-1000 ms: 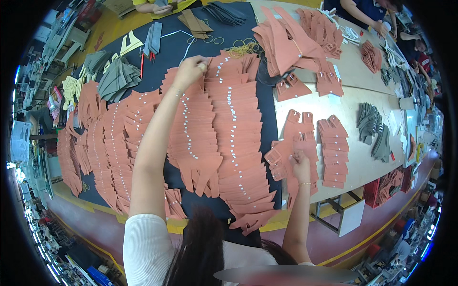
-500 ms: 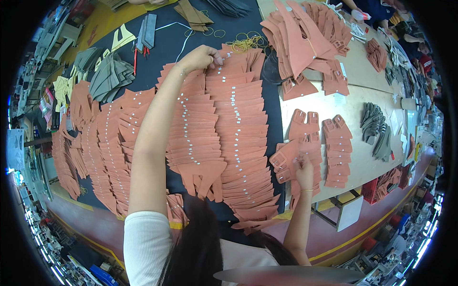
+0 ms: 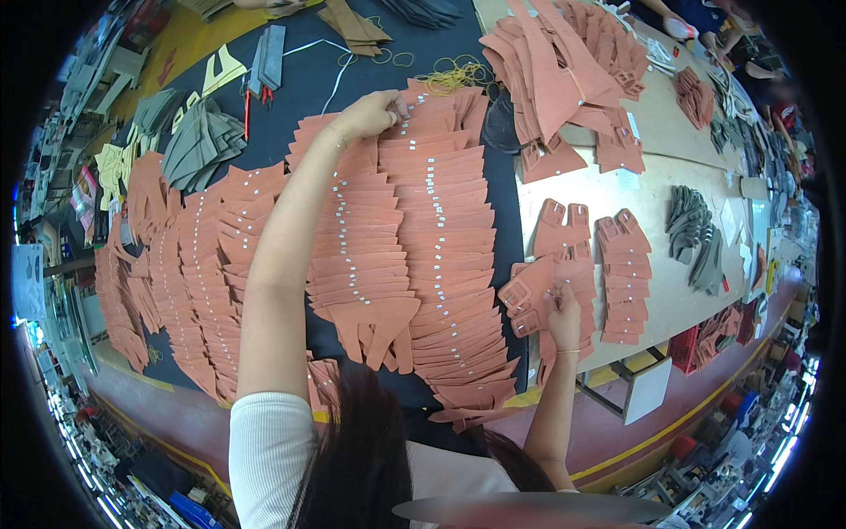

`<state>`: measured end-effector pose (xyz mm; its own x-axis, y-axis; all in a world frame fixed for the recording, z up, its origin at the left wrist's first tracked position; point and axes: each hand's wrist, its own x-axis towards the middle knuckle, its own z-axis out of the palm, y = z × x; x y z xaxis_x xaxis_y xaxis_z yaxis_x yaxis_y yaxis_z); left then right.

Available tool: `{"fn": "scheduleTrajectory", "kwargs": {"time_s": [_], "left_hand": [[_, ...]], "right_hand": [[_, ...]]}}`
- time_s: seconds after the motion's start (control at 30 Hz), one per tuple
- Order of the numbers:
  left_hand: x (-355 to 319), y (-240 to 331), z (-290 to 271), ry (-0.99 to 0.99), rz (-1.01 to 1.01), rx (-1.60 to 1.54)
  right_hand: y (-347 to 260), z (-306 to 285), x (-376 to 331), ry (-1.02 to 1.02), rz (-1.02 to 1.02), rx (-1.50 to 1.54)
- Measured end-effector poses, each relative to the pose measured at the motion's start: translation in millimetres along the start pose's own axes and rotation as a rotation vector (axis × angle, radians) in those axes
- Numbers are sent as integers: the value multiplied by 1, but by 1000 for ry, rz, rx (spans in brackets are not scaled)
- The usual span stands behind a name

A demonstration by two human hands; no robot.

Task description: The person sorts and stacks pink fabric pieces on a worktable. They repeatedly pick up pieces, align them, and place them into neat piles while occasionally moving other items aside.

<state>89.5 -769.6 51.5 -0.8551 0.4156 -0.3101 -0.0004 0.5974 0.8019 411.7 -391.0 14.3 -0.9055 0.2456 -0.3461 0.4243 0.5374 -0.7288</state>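
Long overlapping rows of salmon-coloured cut pieces [image 3: 441, 238], flat like leather or fabric and dotted with small white labels, cover the dark table. My left hand [image 3: 374, 113] reaches to the far end of the two middle rows. Its fingers are curled together against the top pieces, and what lies between them is too small to tell. On the right, my right hand [image 3: 564, 317] pinches a salmon cut piece with a square cut-out [image 3: 529, 280] above a short stack of similar pieces [image 3: 562, 231]. Beside that stack lies another overlapping row [image 3: 624, 273].
Yellow rubber bands [image 3: 458, 75] lie beyond the rows, near a dark round object [image 3: 500, 123]. Large salmon piles [image 3: 551, 84] fill the far right table. Grey-green pieces [image 3: 207, 141] sit at left, others [image 3: 692, 234] at right. A red crate [image 3: 683, 348] stands below the table edge.
The salmon piece in my right hand has turned slightly and shows more clearly. My left hand has shifted a little nearer and to the left at the row's far end.
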Motion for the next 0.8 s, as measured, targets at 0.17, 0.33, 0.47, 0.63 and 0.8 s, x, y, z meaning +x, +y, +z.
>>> {"fn": "scheduleTrajectory", "kwargs": {"time_s": [0.17,0.33,0.47,0.63,0.8], "left_hand": [[5,3,6,26,-2,180],[8,7,10,8,-65,164],[6,9,15,-4,-53,206],[7,13,15,-80,-89,268],[-9,26,8,-78,-27,257]], "right_hand": [[0,2,-2,49,-41,21],[3,4,-4,71,-69,93],[3,2,-5,48,-74,72],[-9,-3,-9,58,-38,59],[-36,-14,-18,62,-73,11]]}}
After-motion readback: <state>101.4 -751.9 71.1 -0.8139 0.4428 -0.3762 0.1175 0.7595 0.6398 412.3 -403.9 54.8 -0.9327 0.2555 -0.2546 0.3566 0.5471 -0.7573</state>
